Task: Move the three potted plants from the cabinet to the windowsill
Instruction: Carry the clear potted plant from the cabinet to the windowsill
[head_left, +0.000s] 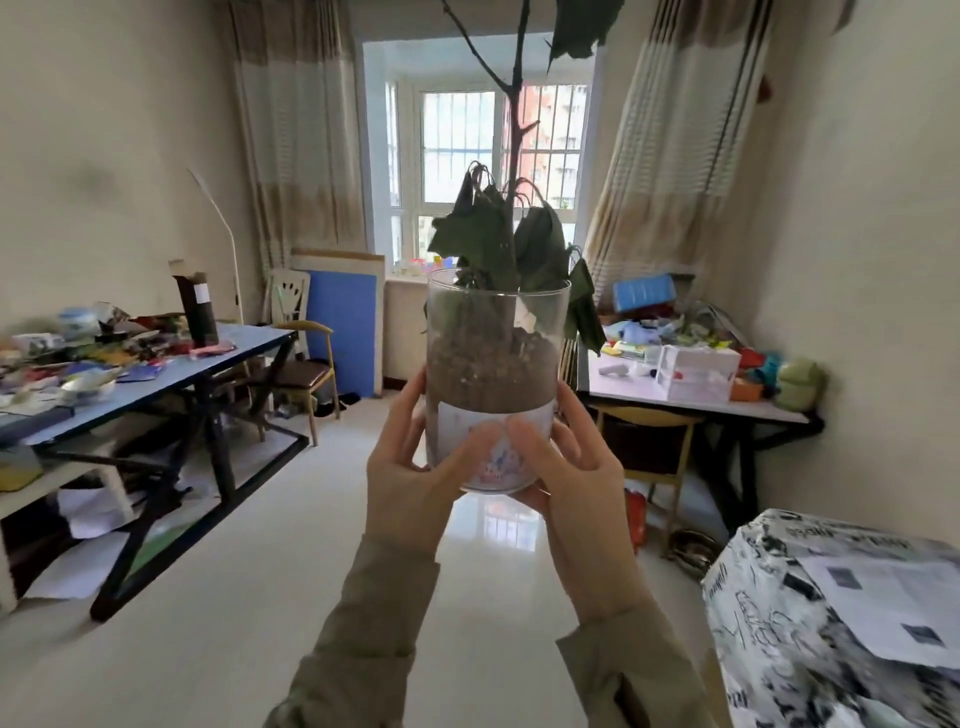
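I hold a potted plant in a clear glass jar (493, 364) upright in front of me at mid-room. The jar holds brown soil, a white label band near its base, and a tall dark stem with drooping dark-green leaves (493, 239). My left hand (415, 478) grips the jar's lower left side, thumb across the front. My right hand (571, 483) grips the lower right side and cups the base. The windowsill (410, 278) lies far ahead under the barred window, with small colourful items on it.
A cluttered blue-topped table (208, 364) stands on the left with a chair (306, 374) behind it. A white table (691, 410) piled with toys and a white box stands on the right. A patterned wrapped box (831, 623) sits near right. Pale tiled floor (483, 530) runs toward the window.
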